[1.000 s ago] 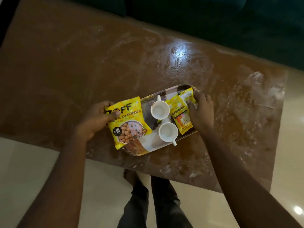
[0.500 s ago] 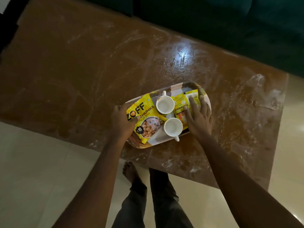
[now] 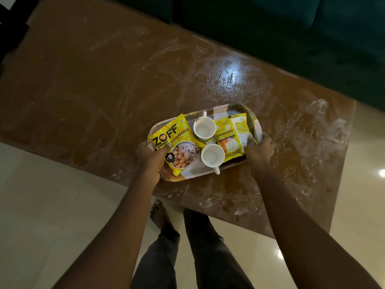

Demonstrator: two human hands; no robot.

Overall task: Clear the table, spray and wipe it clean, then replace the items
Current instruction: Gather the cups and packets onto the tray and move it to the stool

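An oval patterned tray [image 3: 256,124] rests near the front edge of the brown table [image 3: 104,84], whose top shows wet, streaky smears. On the tray lie a yellow ZOFF chunks packet [image 3: 175,140], two empty white cups [image 3: 204,128] [image 3: 212,156] and a second yellow packet [image 3: 231,134]. My left hand [image 3: 151,158] grips the tray's left end, thumb on the ZOFF packet. My right hand [image 3: 260,150] grips the tray's right end, thumb on the second packet.
A dark green sofa [image 3: 291,38] runs along the table's far side. Pale glossy floor tiles [image 3: 52,205] lie in front of the table. My legs and a bare foot [image 3: 158,213] stand at the near edge.
Both hands have shifted from lying on the packets to gripping the tray's two ends. The ZOFF packet now lies fully on the tray.
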